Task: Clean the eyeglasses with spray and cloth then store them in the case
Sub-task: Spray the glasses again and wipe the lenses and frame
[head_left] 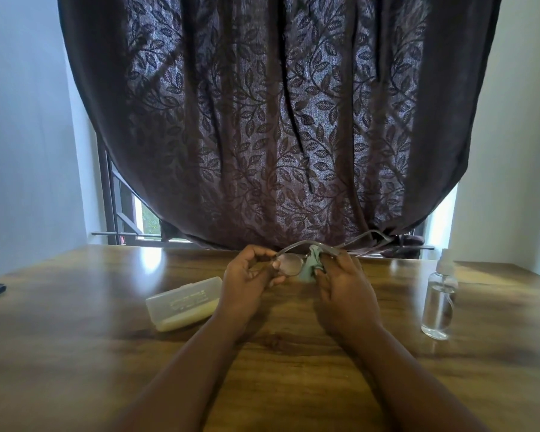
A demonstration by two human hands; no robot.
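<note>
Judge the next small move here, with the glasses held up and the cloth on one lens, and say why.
Probably keep rubbing that lens. The right hand pinches the cloth against the glasses, which the left hand holds by the frame above the table. The other lens is bare of cloth, the case lies shut, and the spray bottle stands aside.

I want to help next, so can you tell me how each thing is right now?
eyeglasses: held up above the table, arms unfolded
cloth: bunched against a lens
left hand: holds the frame
right hand: pinches the cloth
case: closed, lying on the table
spray bottle: upright, untouched
curtain: drawn
</note>
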